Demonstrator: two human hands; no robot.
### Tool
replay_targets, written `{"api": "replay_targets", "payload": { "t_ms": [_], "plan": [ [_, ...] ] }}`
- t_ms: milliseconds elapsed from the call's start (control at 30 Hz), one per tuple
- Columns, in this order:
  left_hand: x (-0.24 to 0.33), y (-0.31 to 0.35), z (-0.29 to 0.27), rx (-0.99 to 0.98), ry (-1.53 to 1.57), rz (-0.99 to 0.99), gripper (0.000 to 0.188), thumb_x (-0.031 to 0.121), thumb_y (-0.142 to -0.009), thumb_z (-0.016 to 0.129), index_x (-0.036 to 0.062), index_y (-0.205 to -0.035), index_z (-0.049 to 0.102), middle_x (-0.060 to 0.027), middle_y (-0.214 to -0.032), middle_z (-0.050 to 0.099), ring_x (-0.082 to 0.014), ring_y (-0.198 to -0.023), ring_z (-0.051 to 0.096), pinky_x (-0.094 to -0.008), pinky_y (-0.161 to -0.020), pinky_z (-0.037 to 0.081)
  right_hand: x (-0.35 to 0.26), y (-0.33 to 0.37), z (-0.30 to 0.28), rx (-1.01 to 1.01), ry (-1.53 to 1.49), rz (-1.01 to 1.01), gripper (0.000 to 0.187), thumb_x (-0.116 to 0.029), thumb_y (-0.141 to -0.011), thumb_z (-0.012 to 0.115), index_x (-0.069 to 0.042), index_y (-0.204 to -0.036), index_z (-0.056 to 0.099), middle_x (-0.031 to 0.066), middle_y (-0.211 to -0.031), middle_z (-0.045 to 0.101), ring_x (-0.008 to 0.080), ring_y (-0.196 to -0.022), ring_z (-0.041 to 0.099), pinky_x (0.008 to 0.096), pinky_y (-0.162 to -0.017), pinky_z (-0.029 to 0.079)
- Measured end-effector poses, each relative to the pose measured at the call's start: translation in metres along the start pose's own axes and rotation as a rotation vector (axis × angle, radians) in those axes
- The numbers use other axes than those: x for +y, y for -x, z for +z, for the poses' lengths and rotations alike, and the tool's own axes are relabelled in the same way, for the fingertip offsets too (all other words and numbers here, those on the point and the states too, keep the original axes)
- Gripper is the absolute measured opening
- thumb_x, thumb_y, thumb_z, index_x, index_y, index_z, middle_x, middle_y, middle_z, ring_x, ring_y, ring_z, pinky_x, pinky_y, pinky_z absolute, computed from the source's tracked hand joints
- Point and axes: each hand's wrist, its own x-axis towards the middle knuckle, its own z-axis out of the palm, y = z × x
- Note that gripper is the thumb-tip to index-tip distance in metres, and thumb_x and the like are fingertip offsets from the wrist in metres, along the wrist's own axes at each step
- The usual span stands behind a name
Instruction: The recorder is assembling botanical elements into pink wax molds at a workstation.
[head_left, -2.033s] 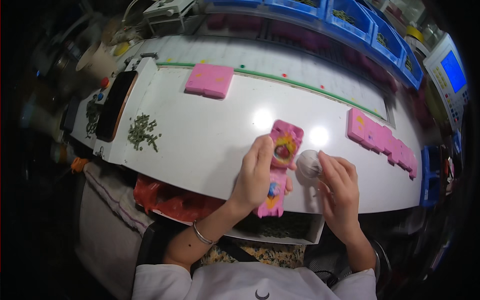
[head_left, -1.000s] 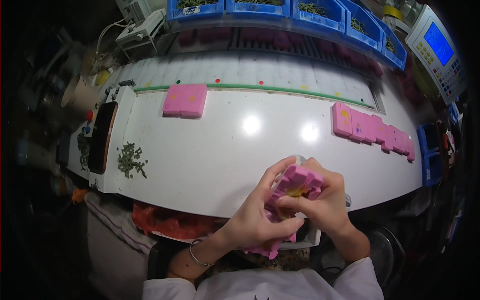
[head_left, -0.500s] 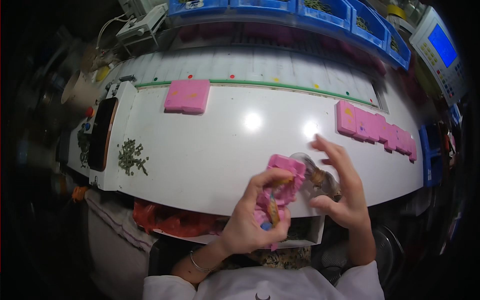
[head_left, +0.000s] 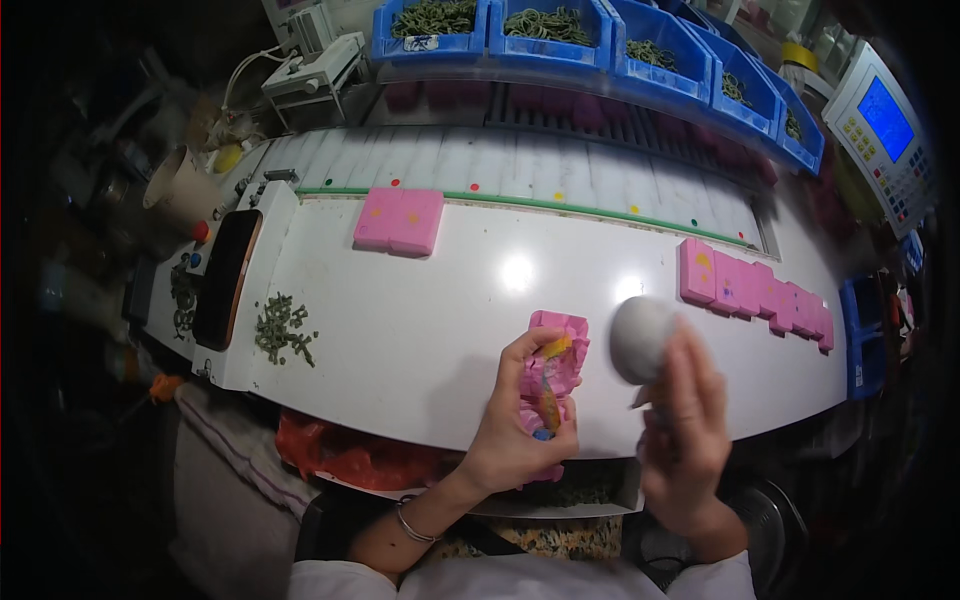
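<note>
My left hand [head_left: 505,440] is closed round a pink rubber mould [head_left: 570,378], bent so that it gapes. Yellow and blue marks show along its edges, and its lower part is partly hidden by my fingers. To the right, my right hand [head_left: 685,440] grips a rounded, pale grey pouch [head_left: 638,342] by its narrow end. The pouch is smeared by motion and held up over the white table [head_left: 450,340], a short way apart from the mould.
Two pink blocks [head_left: 398,220] sit side by side at the back left. A row of pink blocks [head_left: 735,282] runs along the right. Small green pieces [head_left: 285,330] lie near a phone [head_left: 228,275]. Blue bins [head_left: 545,45] stand behind; a keypad device [head_left: 882,125] is far right.
My right hand has taken the grey pouch off the table and lifted it. My left hand still holds the mould open. The view has tilted up slightly, showing more of the bins.
</note>
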Motion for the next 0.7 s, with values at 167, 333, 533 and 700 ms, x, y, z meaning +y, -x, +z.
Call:
{"api": "replay_targets", "payload": {
  "t_ms": [167, 333, 533, 700],
  "plan": [
    [0.011, -0.006, 0.001, 0.026, 0.048, 0.028, 0.082, -0.012, -0.067, 0.060, 0.0094, -0.136, 0.020, -0.0087, -0.118, 0.039, -0.0140, -0.100, 0.051, -0.0229, -0.075, 0.049, -0.008, -0.007, 0.013, -0.283, 0.065, -0.065, 0.079, 0.012, -0.056, 0.058, -0.005, -0.133, 0.047, 0.0194, -0.137, 0.041, 0.0265, -0.088, 0.051, 0.0344, -0.080, 0.040],
    [0.002, -0.013, -0.008, 0.061, 0.030, 0.043, 0.080, -0.012, -0.068, 0.059, 0.0113, -0.136, 0.024, -0.0090, -0.120, 0.039, -0.0109, -0.097, 0.049, -0.0217, -0.072, 0.049, 0.001, -0.010, 0.010, -0.162, -0.123, 0.024, 0.080, 0.014, -0.056, 0.057, -0.006, -0.133, 0.046, 0.0180, -0.138, 0.041, 0.0272, -0.088, 0.051, 0.0332, -0.080, 0.040],
    [0.009, -0.018, -0.007, -0.002, 0.071, 0.013, 0.081, -0.012, -0.068, 0.061, 0.0125, -0.137, 0.024, -0.0081, -0.118, 0.040, -0.0108, -0.097, 0.048, -0.0222, -0.072, 0.049, 0.005, -0.017, 0.017, -0.342, 0.053, -0.051, 0.083, 0.015, -0.056, 0.055, -0.008, -0.135, 0.045, 0.0143, -0.138, 0.041, 0.0271, -0.087, 0.050, 0.0335, -0.079, 0.039],
    [0.013, -0.016, -0.009, 0.011, 0.136, -0.060, 0.082, -0.009, -0.070, 0.065, 0.0128, -0.137, 0.022, -0.0076, -0.116, 0.040, -0.0089, -0.089, 0.051, -0.0223, -0.070, 0.048, 0.005, -0.019, 0.013, -0.278, -0.098, 0.005, 0.085, 0.016, -0.055, 0.054, -0.012, -0.135, 0.045, 0.0097, -0.138, 0.042, 0.0263, -0.088, 0.049, 0.0333, -0.079, 0.039]
  ]
}}
